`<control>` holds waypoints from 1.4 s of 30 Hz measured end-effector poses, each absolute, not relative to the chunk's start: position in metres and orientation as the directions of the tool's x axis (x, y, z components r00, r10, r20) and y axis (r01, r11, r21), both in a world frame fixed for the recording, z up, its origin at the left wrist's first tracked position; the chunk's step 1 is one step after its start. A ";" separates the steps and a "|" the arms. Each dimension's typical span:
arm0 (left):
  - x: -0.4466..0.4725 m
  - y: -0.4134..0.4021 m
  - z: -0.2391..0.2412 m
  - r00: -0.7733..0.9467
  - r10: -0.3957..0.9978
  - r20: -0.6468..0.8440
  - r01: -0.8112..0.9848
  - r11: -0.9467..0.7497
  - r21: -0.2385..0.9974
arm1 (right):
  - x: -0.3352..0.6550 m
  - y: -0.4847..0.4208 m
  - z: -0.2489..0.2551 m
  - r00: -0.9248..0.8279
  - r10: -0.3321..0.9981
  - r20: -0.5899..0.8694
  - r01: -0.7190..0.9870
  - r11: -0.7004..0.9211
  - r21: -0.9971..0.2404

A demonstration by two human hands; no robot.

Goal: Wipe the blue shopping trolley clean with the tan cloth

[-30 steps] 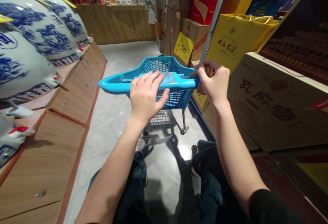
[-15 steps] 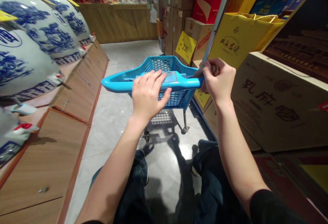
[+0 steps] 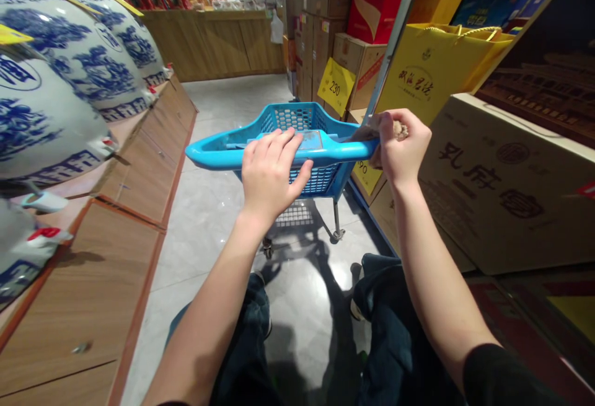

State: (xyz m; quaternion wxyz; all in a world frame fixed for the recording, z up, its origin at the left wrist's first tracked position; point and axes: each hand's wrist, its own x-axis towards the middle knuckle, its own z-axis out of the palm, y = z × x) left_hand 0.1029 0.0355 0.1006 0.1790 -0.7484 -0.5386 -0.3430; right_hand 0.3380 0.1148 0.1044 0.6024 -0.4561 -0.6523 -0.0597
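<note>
A small blue plastic shopping cart [image 3: 297,122] stands in a shop aisle in front of me, its basket showing nothing inside. My left hand [image 3: 272,173] lies over the cart's blue handle bar [image 3: 218,153], fingers wrapped loosely round it. My right hand [image 3: 402,145] is closed at the bar's right end, pinching a small brownish thing [image 3: 398,128] that I cannot make out. My legs in dark trousers stand just behind the cart.
Large blue-and-white porcelain jars [image 3: 51,96] sit on a stepped wooden display [image 3: 116,220] to the left. Cardboard cartons [image 3: 506,183], a yellow gift bag [image 3: 425,65] and a yellow price tag reading 230 [image 3: 334,87] line the right. Grey tiled floor [image 3: 232,108] runs ahead to a wooden counter.
The cart and both hands have shifted slightly right and forward. My right hand has turned a little, showing more of the brownish thing in its fingers.
</note>
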 end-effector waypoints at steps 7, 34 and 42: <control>0.100 0.036 0.099 0.159 0.684 0.712 0.928 -0.349 0.127 | 0.309 0.094 0.102 -0.036 0.524 0.851 0.719 0.605 -0.342; 0.101 0.036 0.099 0.177 0.667 0.723 0.925 -0.364 0.109 | 0.324 0.117 0.091 0.122 0.376 0.918 0.631 0.685 -0.365; 0.096 0.037 0.099 0.183 0.663 0.726 0.924 -0.369 0.104 | 0.331 0.110 0.100 -0.119 0.463 0.878 0.561 0.761 -0.325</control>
